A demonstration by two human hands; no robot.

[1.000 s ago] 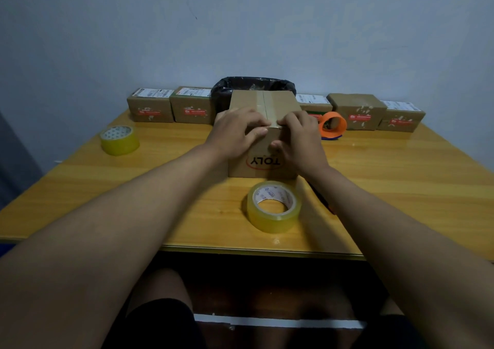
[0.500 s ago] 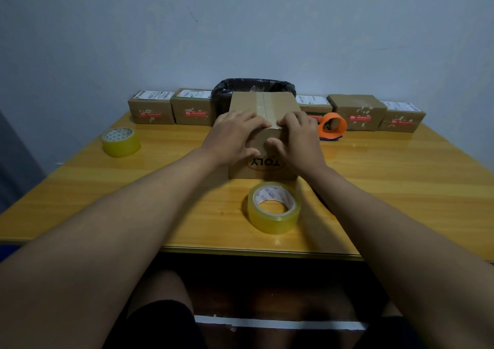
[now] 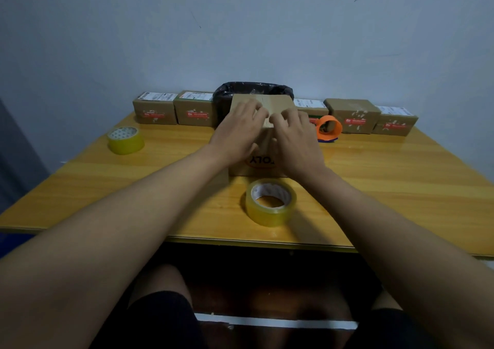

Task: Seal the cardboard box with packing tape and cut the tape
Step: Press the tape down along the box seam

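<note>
A brown cardboard box [image 3: 263,166] with a red oval logo stands in the middle of the wooden table [image 3: 401,177]. A strip of clear tape runs along its top seam. My left hand [image 3: 239,132] and my right hand [image 3: 296,137] both lie flat on the box's top near edge, fingers spread and pressing on the tape, one on each side of the seam. A roll of clear packing tape [image 3: 270,202] lies flat on the table just in front of the box, untouched. No cutter is in either hand.
An orange tape dispenser [image 3: 329,128] stands right of the box. A yellow tape roll [image 3: 125,140] sits at the left. Several small labelled boxes [image 3: 155,109] line the wall, with a black-lined bin [image 3: 252,90] behind the main box.
Both hands have slid farther along the box top, away from me, over the tape. The box and the tape roll have stayed in place.
</note>
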